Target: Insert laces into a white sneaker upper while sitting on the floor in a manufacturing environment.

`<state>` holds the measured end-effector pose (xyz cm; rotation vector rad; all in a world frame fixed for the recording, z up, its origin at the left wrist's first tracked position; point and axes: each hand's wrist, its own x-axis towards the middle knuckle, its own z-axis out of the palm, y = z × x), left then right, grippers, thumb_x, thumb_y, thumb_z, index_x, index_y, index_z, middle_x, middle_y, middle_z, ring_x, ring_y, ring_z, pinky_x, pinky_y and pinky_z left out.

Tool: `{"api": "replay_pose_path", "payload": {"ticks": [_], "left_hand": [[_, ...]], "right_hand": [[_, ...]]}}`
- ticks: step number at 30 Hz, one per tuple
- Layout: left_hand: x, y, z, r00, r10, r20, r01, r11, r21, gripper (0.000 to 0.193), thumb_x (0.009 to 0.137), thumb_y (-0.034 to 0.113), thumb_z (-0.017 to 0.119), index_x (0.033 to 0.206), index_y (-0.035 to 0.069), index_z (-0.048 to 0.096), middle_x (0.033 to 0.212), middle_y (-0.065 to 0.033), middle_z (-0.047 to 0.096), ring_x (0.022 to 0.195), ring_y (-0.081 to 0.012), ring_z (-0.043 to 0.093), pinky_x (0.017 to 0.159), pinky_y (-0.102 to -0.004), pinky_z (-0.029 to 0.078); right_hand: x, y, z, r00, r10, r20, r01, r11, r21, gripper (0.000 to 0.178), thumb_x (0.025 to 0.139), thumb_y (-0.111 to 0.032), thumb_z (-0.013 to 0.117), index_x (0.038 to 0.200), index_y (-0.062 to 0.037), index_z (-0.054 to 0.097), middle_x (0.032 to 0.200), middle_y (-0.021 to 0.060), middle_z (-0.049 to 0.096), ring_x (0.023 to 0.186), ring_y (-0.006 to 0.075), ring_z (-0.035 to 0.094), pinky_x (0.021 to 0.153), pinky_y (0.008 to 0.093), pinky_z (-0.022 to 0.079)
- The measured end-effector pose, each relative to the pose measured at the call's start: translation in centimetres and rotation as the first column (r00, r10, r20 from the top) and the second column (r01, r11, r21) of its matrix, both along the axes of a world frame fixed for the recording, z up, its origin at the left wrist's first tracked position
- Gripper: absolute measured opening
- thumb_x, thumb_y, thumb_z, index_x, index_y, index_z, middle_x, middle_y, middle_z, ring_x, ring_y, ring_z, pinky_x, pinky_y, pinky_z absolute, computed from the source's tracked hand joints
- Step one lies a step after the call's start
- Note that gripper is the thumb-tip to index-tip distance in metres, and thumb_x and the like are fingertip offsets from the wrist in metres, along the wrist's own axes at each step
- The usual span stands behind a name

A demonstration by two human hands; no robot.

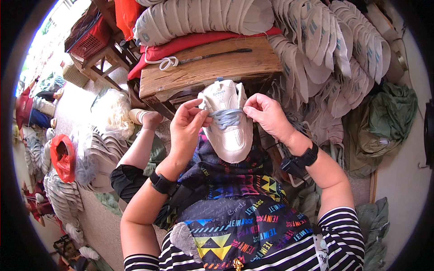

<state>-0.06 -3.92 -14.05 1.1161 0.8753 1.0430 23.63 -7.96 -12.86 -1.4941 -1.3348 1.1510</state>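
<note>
A white shoe upper [230,142] stands toe-down in front of my lap, its tongue pointing up toward the wooden bench. A light blue shoelace [226,118] zigzags across its front in several rows. My left hand [186,126] grips the upper's left eyelet edge, thumb and fingertips close to the lace. On the opposite edge, my right hand [269,116] pinches with thumb and index finger at the end of a lace row. Whether the fingertips also hold lace ends is hidden. A hook-like tool with a dark shaft [214,57] and a looped white cord [167,62] lie on the bench.
The wooden bench [194,77] stands just beyond the shoe, with a red cloth [181,50] and a row of stacked uppers [199,20] along its back. More stacked uppers [316,36] hang at the right. Another person's leg [138,144] is at my left, near plastic bags [113,113].
</note>
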Motion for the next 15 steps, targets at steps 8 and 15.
{"api": "replay_pose_path", "payload": {"ticks": [8,15], "left_hand": [[-0.4,0.6,0.7,0.999,-0.053,-0.005,0.053,0.995,-0.085,0.016,0.092,0.005,0.062,0.102,0.004,0.051,0.085,-0.0052,0.064,0.071,-0.0108,0.063,0.065,-0.0230,0.052],[-0.5,1.6,1.1,0.982,-0.149,-0.119,0.132,0.981,-0.145,0.019,0.086,0.000,0.063,0.098,0.003,0.048,0.078,-0.0039,0.059,0.061,-0.0091,0.060,0.053,-0.0217,0.048]], "right_hand": [[0.5,1.6,1.7,0.970,0.062,0.237,-0.058,0.998,-0.024,0.013,0.085,-0.013,0.067,0.087,-0.0031,0.059,0.075,-0.0024,0.054,0.071,0.0038,0.048,0.064,0.0231,0.043],[-1.5,1.5,3.6,0.594,-0.136,0.793,-0.316,0.867,0.385,0.013,0.077,-0.010,0.061,0.083,-0.0053,0.051,0.078,0.0124,0.058,0.077,0.0336,0.061,0.066,0.0430,0.049]]}}
